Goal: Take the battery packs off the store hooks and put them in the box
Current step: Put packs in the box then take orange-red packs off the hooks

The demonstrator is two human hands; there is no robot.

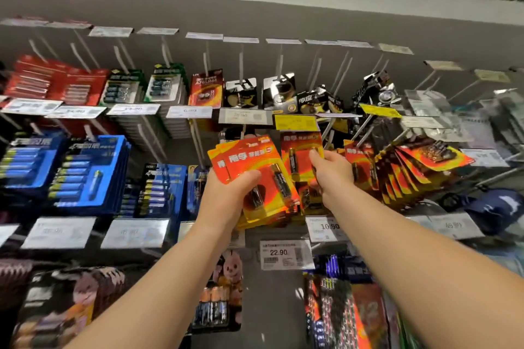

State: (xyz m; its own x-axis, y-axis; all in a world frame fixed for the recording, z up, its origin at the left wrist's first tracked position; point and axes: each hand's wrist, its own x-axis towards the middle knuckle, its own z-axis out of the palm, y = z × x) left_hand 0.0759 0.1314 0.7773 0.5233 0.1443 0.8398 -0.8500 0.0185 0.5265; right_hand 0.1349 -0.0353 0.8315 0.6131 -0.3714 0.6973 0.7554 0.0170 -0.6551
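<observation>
Left hand (226,193) grips a fanned stack of orange battery packs (255,167), right hand (330,167) pinches the next pack (297,150); stiff, slick cards, likely bottom-heavy—hold low.

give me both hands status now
Left hand: gripping a stack of orange battery packs.
Right hand: pinching an orange pack on the hook.

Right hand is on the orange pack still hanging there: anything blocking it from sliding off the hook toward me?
Probably yes. The yellow price tag sits at the hook's front end, just above the hanging orange pack that the right hand pinches. The left hand holds a stack of orange packs beside it, not in front.
</observation>
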